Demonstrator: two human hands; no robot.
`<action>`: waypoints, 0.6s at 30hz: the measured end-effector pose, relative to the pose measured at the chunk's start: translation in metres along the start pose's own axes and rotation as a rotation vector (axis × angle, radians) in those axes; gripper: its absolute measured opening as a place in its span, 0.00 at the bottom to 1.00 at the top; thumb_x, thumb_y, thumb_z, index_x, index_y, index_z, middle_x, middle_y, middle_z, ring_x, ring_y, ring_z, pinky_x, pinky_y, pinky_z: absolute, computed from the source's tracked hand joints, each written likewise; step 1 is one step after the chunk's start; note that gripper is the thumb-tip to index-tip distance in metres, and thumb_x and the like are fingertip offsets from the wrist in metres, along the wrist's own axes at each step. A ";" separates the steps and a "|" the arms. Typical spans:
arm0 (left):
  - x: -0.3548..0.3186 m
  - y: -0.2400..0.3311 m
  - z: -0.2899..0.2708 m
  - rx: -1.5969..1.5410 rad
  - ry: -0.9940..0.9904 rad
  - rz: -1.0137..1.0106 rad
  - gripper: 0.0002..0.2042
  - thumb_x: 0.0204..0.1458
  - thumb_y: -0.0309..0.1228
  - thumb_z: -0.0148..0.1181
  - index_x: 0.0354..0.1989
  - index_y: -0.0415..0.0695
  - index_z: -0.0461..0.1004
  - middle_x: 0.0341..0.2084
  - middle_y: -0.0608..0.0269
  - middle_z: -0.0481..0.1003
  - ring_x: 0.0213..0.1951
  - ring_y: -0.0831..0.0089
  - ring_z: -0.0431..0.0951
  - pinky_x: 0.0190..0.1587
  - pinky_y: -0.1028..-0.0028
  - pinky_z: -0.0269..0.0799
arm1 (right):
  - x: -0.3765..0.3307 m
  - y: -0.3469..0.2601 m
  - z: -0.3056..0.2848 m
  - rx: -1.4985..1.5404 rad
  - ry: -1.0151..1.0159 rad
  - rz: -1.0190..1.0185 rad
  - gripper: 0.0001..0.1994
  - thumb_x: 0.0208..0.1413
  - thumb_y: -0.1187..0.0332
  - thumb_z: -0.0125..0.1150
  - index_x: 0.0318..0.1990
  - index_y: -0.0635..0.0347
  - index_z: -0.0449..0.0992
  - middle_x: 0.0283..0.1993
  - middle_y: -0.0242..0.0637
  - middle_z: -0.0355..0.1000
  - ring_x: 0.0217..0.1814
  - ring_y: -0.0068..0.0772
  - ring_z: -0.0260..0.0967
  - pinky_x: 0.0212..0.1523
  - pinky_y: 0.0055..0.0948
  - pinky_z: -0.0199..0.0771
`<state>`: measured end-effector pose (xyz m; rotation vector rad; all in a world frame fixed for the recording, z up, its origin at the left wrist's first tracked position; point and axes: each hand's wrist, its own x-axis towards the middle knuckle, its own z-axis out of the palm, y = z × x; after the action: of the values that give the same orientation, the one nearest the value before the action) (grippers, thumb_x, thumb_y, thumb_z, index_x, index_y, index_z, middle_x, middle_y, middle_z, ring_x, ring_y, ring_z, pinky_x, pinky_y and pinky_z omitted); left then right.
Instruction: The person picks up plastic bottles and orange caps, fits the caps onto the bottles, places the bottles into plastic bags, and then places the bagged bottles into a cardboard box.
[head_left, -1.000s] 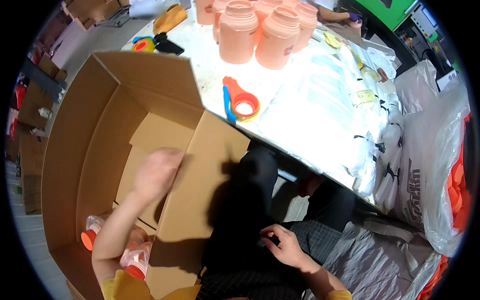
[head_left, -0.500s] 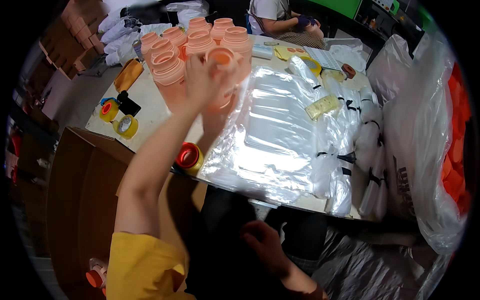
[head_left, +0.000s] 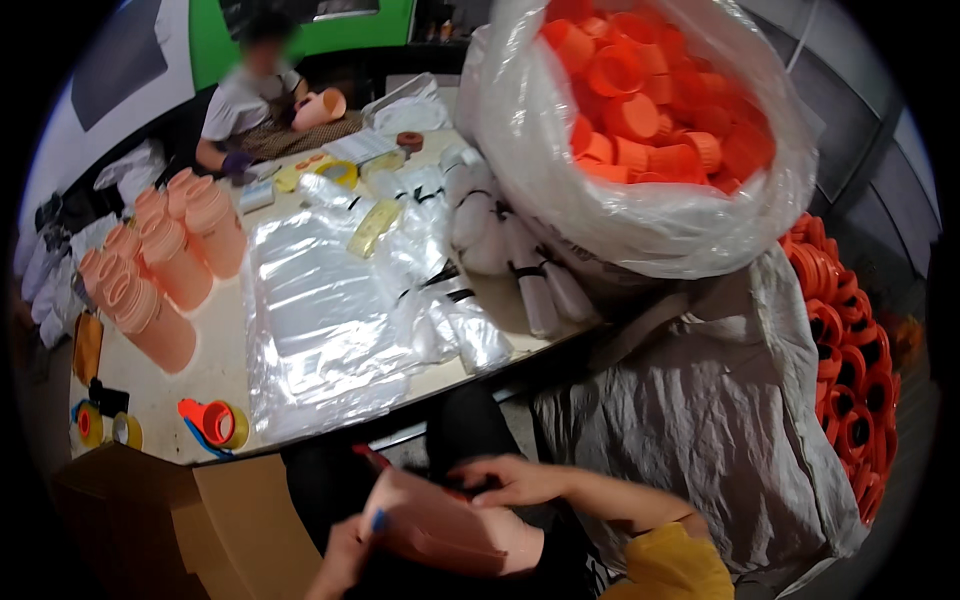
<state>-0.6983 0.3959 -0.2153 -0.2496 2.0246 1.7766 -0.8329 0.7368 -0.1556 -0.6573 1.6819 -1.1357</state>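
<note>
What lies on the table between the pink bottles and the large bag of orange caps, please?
In the head view, mainly flat sheets of clear plastic beside the pink bottles, then black-tied plastic bundles nearer the bag of orange caps.

I see smooth, matt plastic on my jug [head_left: 430, 522], glossy film on the flat bags [head_left: 325, 295], dull cardboard on the box [head_left: 250, 520].

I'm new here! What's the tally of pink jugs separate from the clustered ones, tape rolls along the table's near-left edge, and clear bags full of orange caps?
Separate pink jugs: 2
Tape rolls: 3
Clear bag of orange caps: 1
Total: 6
</note>
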 end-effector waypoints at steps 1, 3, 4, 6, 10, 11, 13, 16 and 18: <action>-0.002 -0.018 0.009 -0.069 -0.088 0.179 0.09 0.61 0.31 0.64 0.42 0.38 0.78 0.34 0.71 0.79 0.37 0.83 0.75 0.43 0.78 0.72 | -0.025 -0.014 -0.011 -0.315 0.410 -0.234 0.35 0.60 0.61 0.69 0.73 0.52 0.62 0.73 0.47 0.58 0.71 0.39 0.62 0.67 0.39 0.66; -0.019 -0.015 0.013 -0.248 -0.032 0.081 0.08 0.59 0.27 0.65 0.44 0.37 0.78 0.38 0.65 0.81 0.40 0.80 0.77 0.45 0.76 0.73 | -0.065 -0.084 -0.069 -0.357 0.968 -0.440 0.32 0.56 0.67 0.71 0.68 0.56 0.66 0.68 0.43 0.62 0.69 0.39 0.64 0.66 0.37 0.68; -0.024 -0.021 0.013 -0.315 0.017 0.030 0.09 0.60 0.27 0.63 0.46 0.35 0.77 0.39 0.63 0.81 0.40 0.78 0.79 0.47 0.74 0.74 | -0.081 -0.111 -0.103 -0.374 1.258 -0.576 0.32 0.55 0.69 0.70 0.67 0.58 0.66 0.65 0.41 0.64 0.67 0.38 0.65 0.64 0.34 0.70; -0.026 -0.021 0.023 -0.465 0.077 0.069 0.11 0.61 0.26 0.61 0.49 0.34 0.76 0.43 0.58 0.81 0.43 0.72 0.80 0.51 0.70 0.75 | -0.121 -0.160 -0.192 -0.888 1.821 -0.625 0.31 0.56 0.61 0.69 0.65 0.60 0.68 0.62 0.41 0.67 0.61 0.38 0.68 0.57 0.34 0.72; -0.009 0.001 0.059 -0.729 0.241 0.156 0.11 0.64 0.25 0.56 0.52 0.33 0.74 0.46 0.56 0.80 0.46 0.70 0.80 0.55 0.70 0.73 | -0.183 -0.161 -0.373 -0.725 1.943 0.168 0.34 0.54 0.48 0.68 0.61 0.64 0.71 0.58 0.46 0.71 0.56 0.44 0.71 0.53 0.38 0.73; -0.004 0.002 0.061 -0.815 0.257 0.191 0.13 0.64 0.23 0.54 0.54 0.32 0.73 0.48 0.54 0.80 0.50 0.65 0.80 0.58 0.66 0.72 | -0.181 -0.155 -0.393 -0.582 1.843 0.108 0.33 0.52 0.48 0.69 0.59 0.64 0.73 0.57 0.47 0.71 0.57 0.46 0.71 0.54 0.39 0.72; -0.003 0.031 0.066 -0.937 0.364 0.202 0.13 0.65 0.24 0.54 0.55 0.31 0.73 0.49 0.54 0.79 0.52 0.65 0.79 0.59 0.66 0.72 | -0.168 -0.140 -0.406 -0.587 1.933 -0.040 0.30 0.51 0.50 0.71 0.53 0.66 0.77 0.54 0.50 0.72 0.57 0.48 0.70 0.57 0.40 0.70; -0.004 0.035 0.055 -1.051 0.563 0.289 0.12 0.66 0.27 0.53 0.53 0.33 0.74 0.49 0.56 0.79 0.53 0.68 0.78 0.58 0.68 0.72 | -0.139 -0.145 -0.331 -0.837 2.066 -0.691 0.28 0.49 0.55 0.76 0.49 0.67 0.74 0.50 0.46 0.73 0.54 0.46 0.69 0.58 0.42 0.70; -0.004 0.007 0.043 -1.056 0.643 0.256 0.10 0.65 0.27 0.54 0.49 0.36 0.77 0.45 0.60 0.79 0.49 0.72 0.78 0.56 0.71 0.72 | -0.139 -0.113 -0.303 -0.860 1.975 -0.688 0.28 0.50 0.55 0.75 0.50 0.68 0.74 0.50 0.48 0.73 0.54 0.48 0.69 0.59 0.44 0.70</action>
<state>-0.6885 0.4388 -0.2111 -1.0042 1.2302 3.0909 -1.0660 0.9190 0.0343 -0.5377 3.9863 -1.6080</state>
